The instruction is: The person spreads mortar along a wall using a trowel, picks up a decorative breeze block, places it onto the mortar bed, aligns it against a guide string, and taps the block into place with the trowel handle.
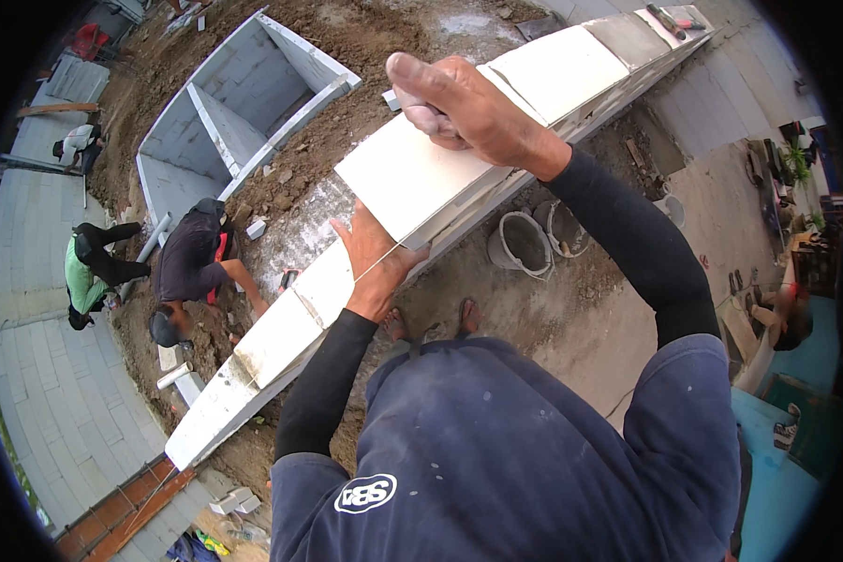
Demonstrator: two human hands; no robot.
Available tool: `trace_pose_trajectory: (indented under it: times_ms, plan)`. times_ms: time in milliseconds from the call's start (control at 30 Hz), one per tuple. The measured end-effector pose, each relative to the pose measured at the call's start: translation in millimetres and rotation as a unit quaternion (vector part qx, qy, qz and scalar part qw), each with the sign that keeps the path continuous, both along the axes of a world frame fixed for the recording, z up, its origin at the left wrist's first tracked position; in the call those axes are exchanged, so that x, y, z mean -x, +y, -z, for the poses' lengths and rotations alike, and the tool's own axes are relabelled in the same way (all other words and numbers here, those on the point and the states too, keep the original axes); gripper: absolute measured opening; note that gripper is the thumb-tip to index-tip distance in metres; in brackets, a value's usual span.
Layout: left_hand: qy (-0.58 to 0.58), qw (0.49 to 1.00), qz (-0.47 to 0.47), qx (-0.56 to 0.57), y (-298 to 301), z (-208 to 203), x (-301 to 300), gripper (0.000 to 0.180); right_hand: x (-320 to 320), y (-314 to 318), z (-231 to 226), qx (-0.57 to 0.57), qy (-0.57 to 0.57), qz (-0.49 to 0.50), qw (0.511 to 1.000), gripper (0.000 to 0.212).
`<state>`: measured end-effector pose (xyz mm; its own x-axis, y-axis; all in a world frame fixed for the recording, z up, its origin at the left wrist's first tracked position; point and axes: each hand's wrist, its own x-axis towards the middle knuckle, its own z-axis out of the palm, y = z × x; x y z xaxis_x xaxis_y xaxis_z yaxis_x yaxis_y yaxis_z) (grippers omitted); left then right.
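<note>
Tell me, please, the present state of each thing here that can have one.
White block: resting along the wall
Left hand: spread, at the block's near end
Right hand: fingers curled, thumb extended, over the block
Leftmost bucket: open-topped
Concrete box: open, divided by a partition

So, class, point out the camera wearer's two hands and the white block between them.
Right hand [498, 114]: head view, back of hand.
Left hand [375, 258]: head view, back of hand.
White block [410, 180]: head view, top face.
</note>
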<state>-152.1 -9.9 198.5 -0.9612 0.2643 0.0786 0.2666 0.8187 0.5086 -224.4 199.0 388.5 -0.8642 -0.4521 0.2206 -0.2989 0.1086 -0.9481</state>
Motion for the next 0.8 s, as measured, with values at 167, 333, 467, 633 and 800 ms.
trace_pose_trajectory:
  times_ms: [167, 333, 467, 633, 800]
  plan:
    - [0.043, 0.998, 0.045, -0.018, -10.8, 25.0, 2.5, 0.107, 7.6, -4.5, 7.6, -0.036, 0.06, 0.028, 0.997, 0.082]
    - [0.043, 0.997, 0.062, -0.012, -15.8, 22.8, 7.3, 0.095, -11.0, 13.4, -2.5, 0.107, 0.005, 0.043, 0.993, 0.076]
    - [0.064, 0.995, 0.07, 0.014, -10.0, 12.5, 6.1, 0.09, -81.9, 77.5, 10.1, 0.267, 0.069, 0.147, 0.95, 0.048]
    - [0.035, 0.991, 0.104, 0.072, -14.6, -0.2, 11.5, 0.079, -200.8, 123.7, 170.8, 0.402, -0.197, 0.333, 0.83, 0.031]
    - [-0.051, 0.987, 0.127, 0.084, -33.4, -13.9, 15.3, 0.071, -304.5, 97.7, 289.7, 0.231, -0.378, 0.431, 0.786, 0.032]
